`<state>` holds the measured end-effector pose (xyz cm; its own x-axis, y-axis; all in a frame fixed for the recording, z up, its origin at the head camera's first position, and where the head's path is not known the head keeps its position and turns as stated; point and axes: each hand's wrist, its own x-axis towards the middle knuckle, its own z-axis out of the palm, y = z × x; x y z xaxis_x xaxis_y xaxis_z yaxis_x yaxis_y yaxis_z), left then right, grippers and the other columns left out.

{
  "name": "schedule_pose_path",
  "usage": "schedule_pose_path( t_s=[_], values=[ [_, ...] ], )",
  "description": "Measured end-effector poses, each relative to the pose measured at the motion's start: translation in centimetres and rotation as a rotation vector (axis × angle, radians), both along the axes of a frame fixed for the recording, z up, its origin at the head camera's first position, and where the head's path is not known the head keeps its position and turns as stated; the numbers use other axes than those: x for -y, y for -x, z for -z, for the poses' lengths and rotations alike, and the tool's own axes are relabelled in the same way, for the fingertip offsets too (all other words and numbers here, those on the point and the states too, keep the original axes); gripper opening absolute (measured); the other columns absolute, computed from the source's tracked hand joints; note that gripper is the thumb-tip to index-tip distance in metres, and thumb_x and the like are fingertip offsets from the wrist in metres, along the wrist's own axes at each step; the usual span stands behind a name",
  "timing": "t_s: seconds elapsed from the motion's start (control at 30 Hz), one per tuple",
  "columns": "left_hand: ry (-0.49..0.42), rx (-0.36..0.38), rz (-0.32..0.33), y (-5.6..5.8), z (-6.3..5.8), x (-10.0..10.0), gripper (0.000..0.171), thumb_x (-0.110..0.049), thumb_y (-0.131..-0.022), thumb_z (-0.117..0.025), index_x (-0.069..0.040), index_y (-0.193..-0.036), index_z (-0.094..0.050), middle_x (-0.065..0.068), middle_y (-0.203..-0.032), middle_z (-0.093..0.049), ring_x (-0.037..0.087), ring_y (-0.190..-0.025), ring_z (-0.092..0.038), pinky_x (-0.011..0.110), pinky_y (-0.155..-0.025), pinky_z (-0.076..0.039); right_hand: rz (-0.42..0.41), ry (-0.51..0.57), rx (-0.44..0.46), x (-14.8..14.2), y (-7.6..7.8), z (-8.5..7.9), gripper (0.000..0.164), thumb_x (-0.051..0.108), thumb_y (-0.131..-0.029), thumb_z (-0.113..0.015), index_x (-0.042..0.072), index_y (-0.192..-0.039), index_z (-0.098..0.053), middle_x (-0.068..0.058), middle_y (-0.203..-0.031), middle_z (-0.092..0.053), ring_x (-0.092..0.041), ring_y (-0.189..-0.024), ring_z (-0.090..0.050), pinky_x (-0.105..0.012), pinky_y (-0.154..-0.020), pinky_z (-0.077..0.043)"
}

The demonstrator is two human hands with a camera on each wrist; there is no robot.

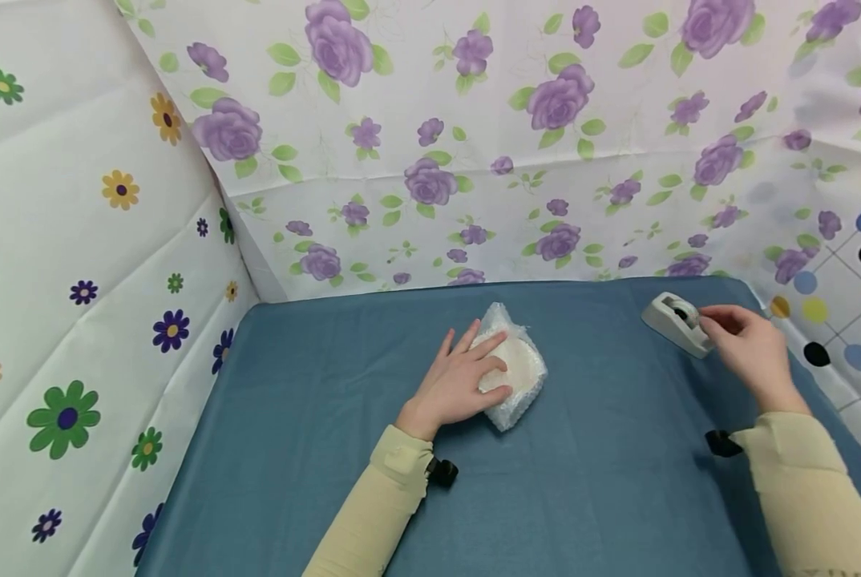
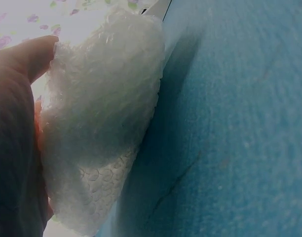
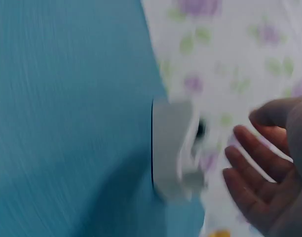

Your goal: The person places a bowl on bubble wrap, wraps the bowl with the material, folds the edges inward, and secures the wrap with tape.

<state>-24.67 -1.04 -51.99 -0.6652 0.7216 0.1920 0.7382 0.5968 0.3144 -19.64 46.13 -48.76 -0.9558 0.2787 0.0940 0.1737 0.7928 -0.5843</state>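
A round, pale object wrapped in bubble wrap (image 1: pixel 524 369) lies on the blue cloth near the middle of the table. My left hand (image 1: pixel 455 385) rests on its left side with spread fingers. In the left wrist view the clear bubble wrap (image 2: pixel 101 94) stands thick between the hand (image 2: pixel 15 128) and the cloth. Over at the right back is a white tape dispenser (image 1: pixel 664 319) with a roll of tape. My right hand (image 1: pixel 751 349) is beside its roll. The right wrist view shows the bent fingers (image 3: pixel 259 155) apart from the blurred dispenser (image 3: pixel 168 143), with no tape visible between them.
Blue cloth (image 1: pixel 308 449) covers the table. Behind it hangs a white sheet with purple roses (image 1: pixel 430 183); a flower-printed sheet (image 1: pixel 62 320) stands at the left, and a dotted one (image 1: pixel 856 320) borders the right edge. A small black device (image 1: pixel 442 473) sits at the left wrist.
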Motion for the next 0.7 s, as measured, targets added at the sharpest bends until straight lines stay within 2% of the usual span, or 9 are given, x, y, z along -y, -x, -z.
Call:
schedule_pose_path(
  t_s=[0.07,0.17,0.27,0.43,0.7],
  values=[
    [-0.008,0.014,-0.005,0.1,0.0,0.0,0.043,-0.06,-0.107,-0.057,-0.025,-0.126,-0.073,-0.009,-0.175,-0.03,0.029,-0.165,-0.007,0.064,-0.129,-0.007,-0.032,-0.003,0.074,-2.2,0.3,0.5,0.062,0.049,-0.112,-0.05,-0.002,-0.147,-0.058,-0.033,-0.137,-0.06,-0.044,-0.114,-0.061,-0.051,-0.081,-0.056],
    [-0.016,0.032,-0.009,0.1,0.0,0.1,0.042,-0.061,-0.106,-0.057,-0.023,-0.121,-0.07,-0.01,-0.175,-0.029,0.027,-0.165,-0.007,0.063,-0.129,-0.006,-0.114,-0.003,0.183,-4.7,0.7,1.3,0.073,0.054,-0.112,-0.047,-0.008,-0.15,-0.05,-0.04,-0.143,-0.051,-0.058,-0.125,-0.052,-0.069,-0.091,-0.05],
    [-0.017,0.033,-0.007,0.1,0.1,0.1,0.042,-0.061,-0.107,-0.056,-0.023,-0.119,-0.069,-0.009,-0.175,-0.029,0.027,-0.165,-0.007,0.063,-0.129,-0.006,-0.17,0.002,0.263,-6.0,0.9,1.5,0.079,0.059,-0.111,-0.045,-0.009,-0.151,-0.049,-0.041,-0.144,-0.05,-0.059,-0.127,-0.051,-0.071,-0.094,-0.048],
    [-0.019,0.034,0.002,0.1,0.1,0.1,0.041,-0.061,-0.107,-0.056,-0.024,-0.119,-0.069,-0.009,-0.175,-0.029,0.028,-0.165,-0.007,0.064,-0.129,-0.007,-0.269,-0.024,0.335,-6.8,1.3,0.9,0.073,0.054,-0.112,-0.049,-0.007,-0.151,-0.05,-0.042,-0.145,-0.051,-0.059,-0.127,-0.052,-0.072,-0.095,-0.048],
    [0.0,0.034,-0.001,0.3,0.1,0.0,0.041,-0.062,-0.107,-0.054,-0.027,-0.121,-0.068,-0.013,-0.176,-0.024,0.025,-0.166,-0.003,0.06,-0.13,-0.004,-0.328,-0.067,0.398,-7.8,2.2,0.1,0.072,0.05,-0.113,-0.05,-0.012,-0.15,-0.047,-0.047,-0.143,-0.048,-0.064,-0.127,-0.049,-0.076,-0.096,-0.046]
  ],
)
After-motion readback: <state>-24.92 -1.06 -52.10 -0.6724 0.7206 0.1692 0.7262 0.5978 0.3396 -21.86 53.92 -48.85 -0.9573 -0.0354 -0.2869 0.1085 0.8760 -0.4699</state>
